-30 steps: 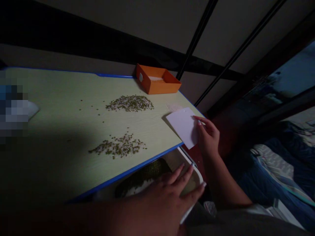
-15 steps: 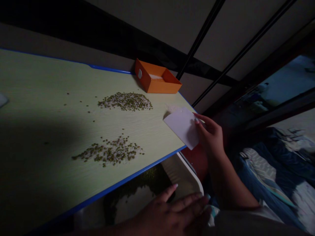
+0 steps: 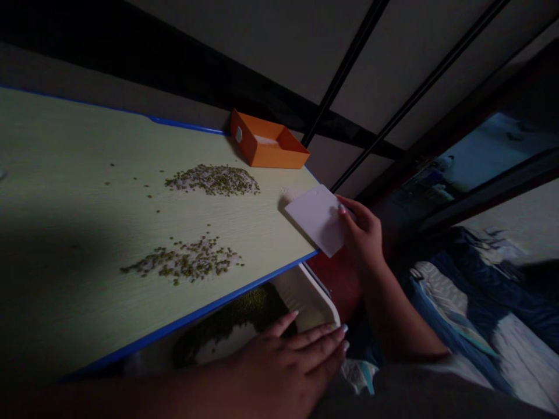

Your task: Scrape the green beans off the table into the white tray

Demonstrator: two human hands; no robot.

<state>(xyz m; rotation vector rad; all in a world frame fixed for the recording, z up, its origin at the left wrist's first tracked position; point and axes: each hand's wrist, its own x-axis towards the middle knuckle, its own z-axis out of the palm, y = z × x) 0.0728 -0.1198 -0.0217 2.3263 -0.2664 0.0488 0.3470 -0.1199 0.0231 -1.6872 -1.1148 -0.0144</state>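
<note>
My right hand point(image 3: 362, 230) pinches a stiff white card point(image 3: 317, 218) between thumb and fingers at the table's right end. The card slants over the table, its lower corner past the blue edge. Beside its far edge lies a small patch of fine white grains point(image 3: 290, 194). My left hand point(image 3: 288, 361) is open, fingers stretched over the rim of a white tub point(image 3: 329, 305) below the table; contact is hard to tell. Green beans point(image 3: 251, 302) and white stuff lie in the tub. On the table, a far pile point(image 3: 213, 179) and a near pile point(image 3: 186, 260) mix green beans with white grains.
An orange open box point(image 3: 279, 158) with something white inside stands at the table's far right corner. Stray beans point(image 3: 148, 196) dot the pale green table point(image 3: 78, 151). Dark blue and striped cloth point(image 3: 441, 291) lies at the right. A panelled wall point(image 3: 279, 46) rises behind.
The card has tilted slightly and shifted a little left in view, as has the whole scene. My left hand's fingers have spread more over the tub's rim.
</note>
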